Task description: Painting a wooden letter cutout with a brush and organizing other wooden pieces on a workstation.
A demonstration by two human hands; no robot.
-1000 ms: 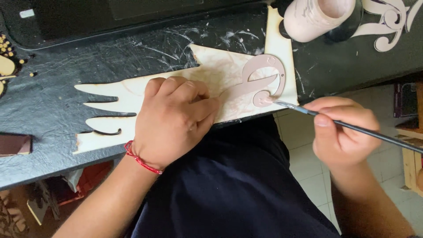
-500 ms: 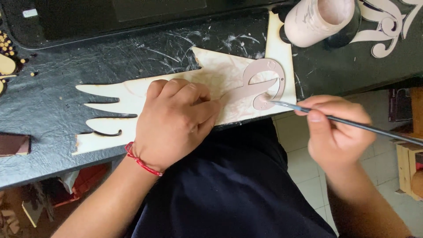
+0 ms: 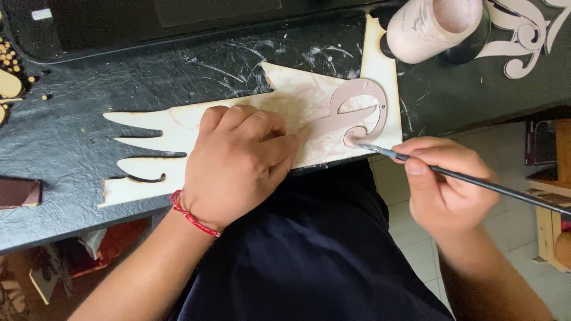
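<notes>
A pale wooden cut-out board (image 3: pixel 148 142) with finger-like prongs lies on the black table top (image 3: pixel 71 113). On its right end rests a pinkish scroll-shaped ornament (image 3: pixel 357 110). My left hand (image 3: pixel 235 163), with a red string at the wrist, presses flat on the board beside the ornament. My right hand (image 3: pixel 446 184) grips a thin dark paintbrush (image 3: pixel 476 181), and the brush tip touches the lower curl of the ornament.
A pink-smeared paint jar (image 3: pixel 434 27) stands at the back right next to a cream scroll cut-out (image 3: pixel 523 35). Small beads (image 3: pixel 15 56) lie at the far left. A brown block (image 3: pixel 18 193) sits at the left edge. Wooden furniture (image 3: pixel 550 226) is to the right.
The brush tip slid left and down along the ornament's lower curl as my right hand shifted a little. My left hand stayed pressed on the board.
</notes>
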